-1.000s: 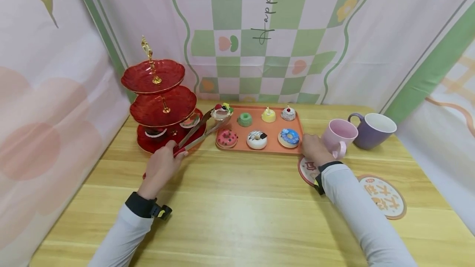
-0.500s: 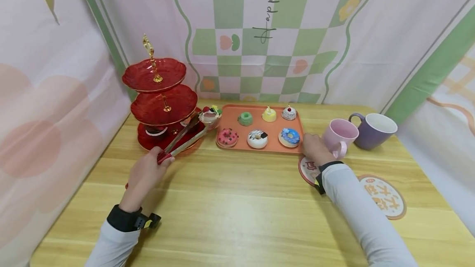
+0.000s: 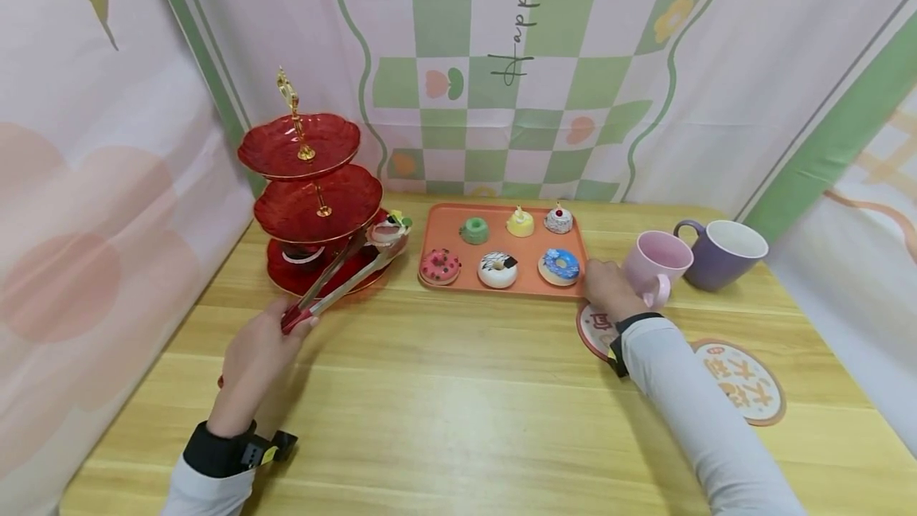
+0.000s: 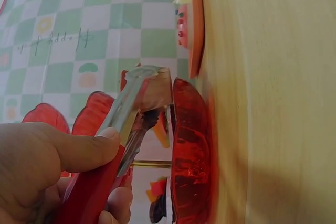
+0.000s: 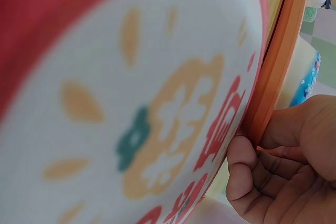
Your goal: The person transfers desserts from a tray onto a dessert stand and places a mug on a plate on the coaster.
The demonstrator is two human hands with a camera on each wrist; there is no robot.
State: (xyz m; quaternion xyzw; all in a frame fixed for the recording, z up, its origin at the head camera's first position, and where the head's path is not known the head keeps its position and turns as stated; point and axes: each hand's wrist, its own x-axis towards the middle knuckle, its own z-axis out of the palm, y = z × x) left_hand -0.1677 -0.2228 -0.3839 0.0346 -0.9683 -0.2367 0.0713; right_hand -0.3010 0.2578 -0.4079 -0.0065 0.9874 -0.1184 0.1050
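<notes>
Green and white checks, with "Happy" written sideways, cover the cloth (image 3: pixel 533 130) hanging behind a pale wood-grain tabletop (image 3: pixel 458 396). On the left of it is a three-tier red stand (image 3: pixel 297 209) with a gold post and handle.

The left hand (image 3: pixel 258 353) is wrapped around the red grips of a pair of tongs (image 3: pixel 347 286), thumb on top. Their metal ends close on a fruit-topped cake (image 3: pixel 387 231), which sits at the right side of the stand, over the edge of the bottom plate (image 4: pixel 191 145); whether it touches that plate, I cannot tell. A dark cake (image 3: pixel 301 253) with a white rim lies on the same plate, farther left.

The right hand (image 3: pixel 609 289) pinches the right edge of an orange tray (image 3: pixel 469 261) between thumb and curled fingers. In the tray's back row are a green ring cake (image 3: pixel 474 232), a yellow cake (image 3: pixel 520 223) and a speckled white cake (image 3: pixel 559 220) with a cherry. The front row has a pink doughnut (image 3: pixel 433 271), a white doughnut (image 3: pixel 487 271) with dark stripes and a blue doughnut (image 3: pixel 550 259).

Just right of that hand is a pink mug (image 3: pixel 648 261), and beside it a purple mug (image 3: pixel 719 257). One round coaster (image 3: pixel 595 326) lies partly under the right wrist; another coaster (image 3: pixel 738 382) lies farther right.
</notes>
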